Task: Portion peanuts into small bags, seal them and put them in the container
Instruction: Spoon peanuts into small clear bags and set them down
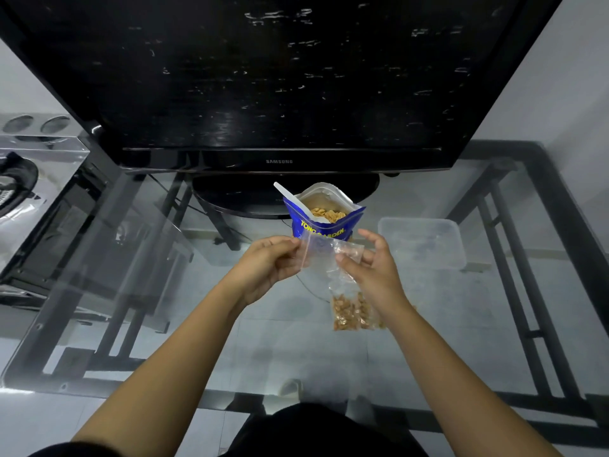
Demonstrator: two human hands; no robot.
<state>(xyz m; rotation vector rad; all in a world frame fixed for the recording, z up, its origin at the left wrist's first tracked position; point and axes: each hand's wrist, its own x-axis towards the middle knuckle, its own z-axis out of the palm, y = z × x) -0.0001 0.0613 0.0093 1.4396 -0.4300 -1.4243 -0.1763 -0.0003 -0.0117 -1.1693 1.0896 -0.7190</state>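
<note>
1. Here, the left hand (268,263) is raised above the glass table (138,291), with the forearm coming up from the lower left. Its fingers are curled and its fingertips pinch the left edge of a small clear bag (318,255).
2. The small clear bag is stretched between the two hands, in front of the blue peanut pouch (324,217). Its long axis runs about left to right, and a thin red line is seen near the left edge. Which way its mouth points I cannot tell, because the plastic is crumpled and transparent. It looks empty.
3. The blue peanut pouch stands upright on the table, just behind the hands, with its mouth open and pointing up. Peanuts are visible inside.
4. A white spoon (293,201) stands in the pouch. Its handle leans to the upper left, and its bowl is down among the peanuts.
5. The right hand (372,268) holds the right part of the small clear bag. The thumb and lower fingers pinch the plastic, while the upper fingers are spread and bent above it. The forearm comes up from the lower right.
6. A filled bag of peanuts (351,311) lies flat on the table, below the right hand and partly hidden by the wrist.
7. A clear plastic container (425,240) sits on the table to the right of the pouch, apart from the hands. Its opening faces up.
8. A black television (280,94) stands behind the pouch.
</note>
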